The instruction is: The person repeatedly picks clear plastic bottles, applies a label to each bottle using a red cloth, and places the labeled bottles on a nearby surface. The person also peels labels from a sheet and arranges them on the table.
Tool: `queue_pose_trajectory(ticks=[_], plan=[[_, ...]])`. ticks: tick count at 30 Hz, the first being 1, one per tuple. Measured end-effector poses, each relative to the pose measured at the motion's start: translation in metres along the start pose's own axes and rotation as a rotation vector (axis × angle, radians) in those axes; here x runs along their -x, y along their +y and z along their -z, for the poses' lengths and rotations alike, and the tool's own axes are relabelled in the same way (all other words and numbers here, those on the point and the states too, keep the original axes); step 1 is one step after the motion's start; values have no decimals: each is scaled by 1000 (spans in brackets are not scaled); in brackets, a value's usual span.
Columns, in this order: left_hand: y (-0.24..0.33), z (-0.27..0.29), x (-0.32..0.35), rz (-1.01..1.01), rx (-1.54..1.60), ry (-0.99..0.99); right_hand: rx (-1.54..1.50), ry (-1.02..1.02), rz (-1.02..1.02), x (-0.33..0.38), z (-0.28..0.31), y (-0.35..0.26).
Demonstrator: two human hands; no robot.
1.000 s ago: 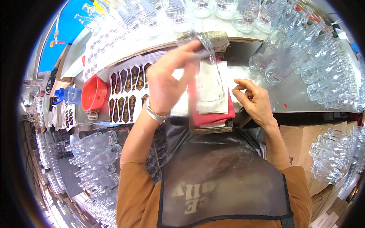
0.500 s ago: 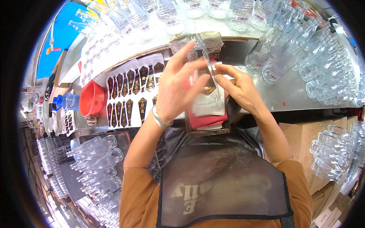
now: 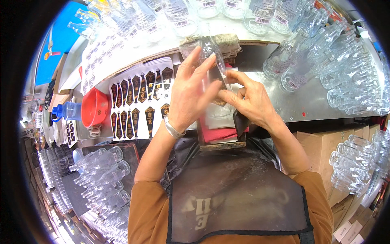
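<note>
A clear glass bottle (image 3: 208,49) lies on a small padded stand (image 3: 223,144), its neck end on a folded rag (image 3: 227,44). A dark label (image 3: 219,77) shows on its side, partly covered by my fingers. My left hand (image 3: 187,95) hovers over the bottle's left side with fingers stretched and apart; the thumb is blurred. On the right side, my right hand (image 3: 254,99) has thumb and fingers bent together near the bottle. A dark flat flap-like piece (image 3: 241,122) sticks out below its palm, and the hand is closed on it. Pink cloth (image 3: 217,134) and white sheets lie under the bottle.
Sheets of black-and-gold tie-shaped labels (image 3: 138,87) lie left of the stand. Beyond them are a red bowl (image 3: 94,107) and a blue-capped jug (image 3: 70,111). Glass bottles (image 3: 345,77) crowd the bench at right and back; more stand lower left. Cardboard boxes (image 3: 315,150) sit lower right.
My right hand has moved in over the bottle, its thumb and fingers more bent. The dark flat piece now shows under its palm. My left hand has shifted slightly, still over the bottle.
</note>
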State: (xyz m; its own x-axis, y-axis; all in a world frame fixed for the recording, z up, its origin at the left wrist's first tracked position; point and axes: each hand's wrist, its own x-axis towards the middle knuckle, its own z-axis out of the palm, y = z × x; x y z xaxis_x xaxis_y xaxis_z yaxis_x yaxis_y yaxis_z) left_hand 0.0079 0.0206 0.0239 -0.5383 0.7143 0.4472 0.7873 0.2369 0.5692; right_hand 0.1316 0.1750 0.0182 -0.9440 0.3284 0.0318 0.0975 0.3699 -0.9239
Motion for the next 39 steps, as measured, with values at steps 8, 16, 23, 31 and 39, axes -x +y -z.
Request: queue_pose_trajectory(ticks=[8,16,23,31,39], plan=[[1,-1,-1,2,2,7,-23,16,8,0,-2,3],[-2,-2,4,33,135,24,-155,-48,-37,1,2,4],[9,-16,42,383,705,-43,-194,-74,-41,13,4,12],[16,-16,42,527,962,12,-261,-62,-69,11,1,15],[11,-16,42,505,993,3,-220,-43,-72,12,-1,7]])
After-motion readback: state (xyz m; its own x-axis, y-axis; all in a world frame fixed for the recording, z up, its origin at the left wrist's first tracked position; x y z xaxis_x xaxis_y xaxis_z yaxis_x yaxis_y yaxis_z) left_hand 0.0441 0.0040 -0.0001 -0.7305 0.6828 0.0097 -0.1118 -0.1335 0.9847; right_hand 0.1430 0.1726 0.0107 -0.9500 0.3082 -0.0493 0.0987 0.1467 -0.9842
